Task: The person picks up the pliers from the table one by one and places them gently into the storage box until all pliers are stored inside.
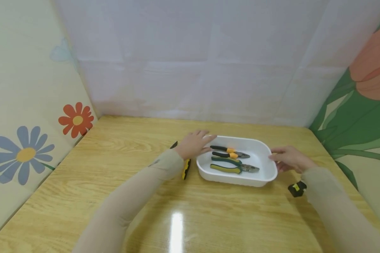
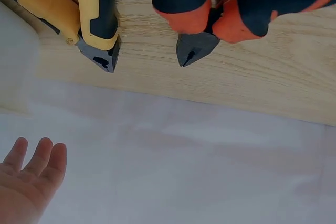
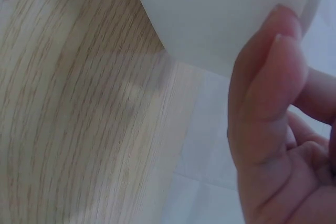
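A white tray [image 1: 237,181] stands before me. In it lie green-and-yellow pliers [image 1: 226,168] and two orange-and-black tools [image 1: 231,155], at least one with plier jaws. My left hand [image 1: 194,144] reaches over the tray's left rim, its fingers straight and spread. At the right end my right hand [image 1: 289,159] holds the rim, fingers bent with their tips against the outer wall [image 3: 210,19]. Yellow-and-black pliers [image 2: 97,19] and red-and-black pliers [image 2: 197,30] lie on the table below my left wrist; in the head view that arm mostly hides them.
A small black-and-yellow object [image 1: 297,188], like a tape measure, sits beside my right sleeve. The wooden table [image 1: 123,151] runs back to a white cloth [image 1: 164,80], with flower-patterned panels [image 1: 364,105] at both sides.
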`<control>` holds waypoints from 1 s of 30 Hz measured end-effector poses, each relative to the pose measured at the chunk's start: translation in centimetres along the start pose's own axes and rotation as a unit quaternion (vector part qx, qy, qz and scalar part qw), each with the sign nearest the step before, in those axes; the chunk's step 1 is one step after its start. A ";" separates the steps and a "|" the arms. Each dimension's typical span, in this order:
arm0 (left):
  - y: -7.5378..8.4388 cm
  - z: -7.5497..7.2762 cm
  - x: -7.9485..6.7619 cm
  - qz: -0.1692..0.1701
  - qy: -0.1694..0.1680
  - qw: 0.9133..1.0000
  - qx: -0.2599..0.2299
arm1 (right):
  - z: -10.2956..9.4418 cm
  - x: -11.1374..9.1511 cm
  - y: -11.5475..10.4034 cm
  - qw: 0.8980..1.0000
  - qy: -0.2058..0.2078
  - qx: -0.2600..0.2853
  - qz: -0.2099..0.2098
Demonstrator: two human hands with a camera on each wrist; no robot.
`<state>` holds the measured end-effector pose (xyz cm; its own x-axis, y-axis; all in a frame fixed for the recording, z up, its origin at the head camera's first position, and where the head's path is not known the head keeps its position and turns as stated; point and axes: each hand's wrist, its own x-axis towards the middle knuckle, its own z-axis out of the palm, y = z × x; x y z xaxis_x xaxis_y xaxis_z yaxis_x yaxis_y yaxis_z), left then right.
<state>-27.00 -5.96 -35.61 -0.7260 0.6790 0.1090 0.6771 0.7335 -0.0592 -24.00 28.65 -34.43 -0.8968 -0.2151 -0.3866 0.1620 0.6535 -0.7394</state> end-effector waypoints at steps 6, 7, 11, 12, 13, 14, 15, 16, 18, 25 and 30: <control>-0.4 0.0 -0.8 -0.023 0.008 1.000 -0.015 | 0.1 -0.1 -0.1 1.000 0.003 0.003 0.005; -0.4 0.0 -0.9 -0.027 0.008 0.999 -0.017 | 0.1 -0.1 -0.1 1.000 0.003 0.004 0.006; -0.5 -0.4 -1.4 -0.037 0.014 0.999 -0.031 | 0.1 -0.1 -0.2 1.000 0.002 0.002 0.006; -0.5 -0.5 -1.5 -0.039 0.016 0.999 -0.031 | 0.1 -0.1 -0.2 1.000 0.003 0.003 0.007; -0.6 -0.5 -1.7 -0.041 0.016 0.999 -0.030 | 0.1 -0.1 -0.2 1.000 0.002 0.002 0.006; -0.6 -0.6 -1.8 -0.043 0.016 0.998 -0.032 | 0.1 -0.2 -0.2 1.000 0.003 0.003 0.007; -0.7 -0.6 -2.0 -0.045 0.017 0.998 -0.031 | 0.1 -0.1 -0.1 1.000 0.003 0.003 0.007; -0.7 -0.7 -2.1 -0.047 0.016 0.998 -0.032 | 0.1 -0.1 -0.2 1.000 0.004 0.003 0.008; -0.9 -0.7 -2.4 -0.051 0.015 0.998 -0.031 | 0.2 -0.1 -0.1 1.000 0.004 0.004 0.007; -1.4 -0.7 -3.8 -0.053 0.022 0.998 -0.038 | 0.2 0.0 0.1 1.000 0.002 0.009 0.003; -1.5 -1.0 -4.5 -0.063 0.024 0.997 -0.045 | 0.2 0.1 0.2 1.000 0.002 0.014 0.001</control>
<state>-24.67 -10.15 -35.04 -0.8012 0.5775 0.1568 0.5900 0.8061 0.0461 -23.97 28.67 -34.74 -0.8983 -0.2111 -0.3854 0.1747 0.6332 -0.7540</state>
